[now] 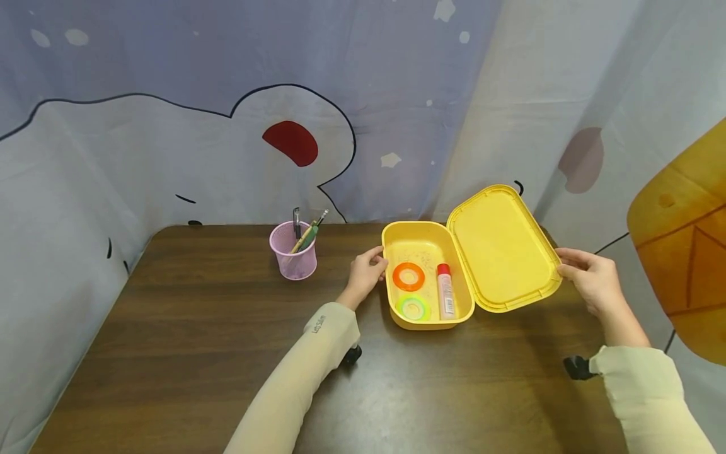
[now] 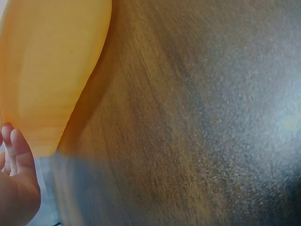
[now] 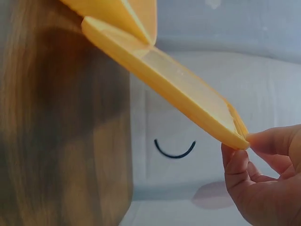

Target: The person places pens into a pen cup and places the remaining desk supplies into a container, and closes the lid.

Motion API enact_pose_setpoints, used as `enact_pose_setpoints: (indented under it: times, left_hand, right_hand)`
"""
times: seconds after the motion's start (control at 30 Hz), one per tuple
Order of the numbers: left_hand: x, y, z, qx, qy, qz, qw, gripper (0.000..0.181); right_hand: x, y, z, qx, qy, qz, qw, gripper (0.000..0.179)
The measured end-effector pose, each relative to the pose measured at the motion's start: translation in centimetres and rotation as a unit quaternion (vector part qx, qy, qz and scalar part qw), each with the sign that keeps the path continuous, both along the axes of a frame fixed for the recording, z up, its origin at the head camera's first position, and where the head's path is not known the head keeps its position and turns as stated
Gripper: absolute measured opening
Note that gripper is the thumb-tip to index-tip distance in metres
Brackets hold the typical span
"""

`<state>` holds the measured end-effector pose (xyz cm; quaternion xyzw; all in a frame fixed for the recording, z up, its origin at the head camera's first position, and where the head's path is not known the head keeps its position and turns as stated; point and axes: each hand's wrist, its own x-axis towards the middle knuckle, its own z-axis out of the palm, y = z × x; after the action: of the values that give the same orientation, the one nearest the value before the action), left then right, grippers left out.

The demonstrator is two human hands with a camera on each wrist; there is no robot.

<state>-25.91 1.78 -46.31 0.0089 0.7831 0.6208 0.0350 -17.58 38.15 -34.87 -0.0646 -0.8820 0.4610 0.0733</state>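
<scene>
A yellow plastic box (image 1: 428, 325) sits open on the table, its lid (image 1: 501, 246) joined along the right side and tilted outward. My left hand (image 1: 365, 275) holds the box at its left rim; in the left wrist view its fingers (image 2: 19, 148) are at the outer wall. With thumb and fingers, my right hand (image 1: 592, 277) pinches the lid's outer edge, which is raised off the table in the right wrist view. Inside the box lie an orange ring (image 1: 395, 277), a yellow-green ring (image 1: 404, 308), both like tape rolls, and a red-capped stick (image 1: 445, 293) like a glue stick.
A pink mesh pen cup (image 1: 297, 268) with pens and pencils stands left of the box. The brown wooden table (image 1: 198, 328) ends at a printed curtain (image 1: 170, 157) behind. An orange shape (image 1: 686, 246) hangs at the far right.
</scene>
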Motion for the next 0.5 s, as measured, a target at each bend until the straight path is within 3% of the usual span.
enact_pose_setpoints:
  times: [0.1,0.23,0.5]
  left_hand:
    - [0.0,0.0,-0.1,0.0,0.001,0.0,1.0,0.04]
    - [0.0,0.0,-0.1,-0.001,0.003,-0.001,1.0,0.04]
    - [0.0,0.0,-0.1,0.0,0.001,-0.002,1.0,0.041]
  right_hand:
    - [0.2,-0.6,0.4,-0.04,0.021,0.007,0.9989,0.025]
    - [0.4,-1.7,0.8,-0.091,0.053,0.017,0.9943,0.03]
    - [0.7,-4.6,1.7,-0.186,0.107,0.042,0.9759,0.032]
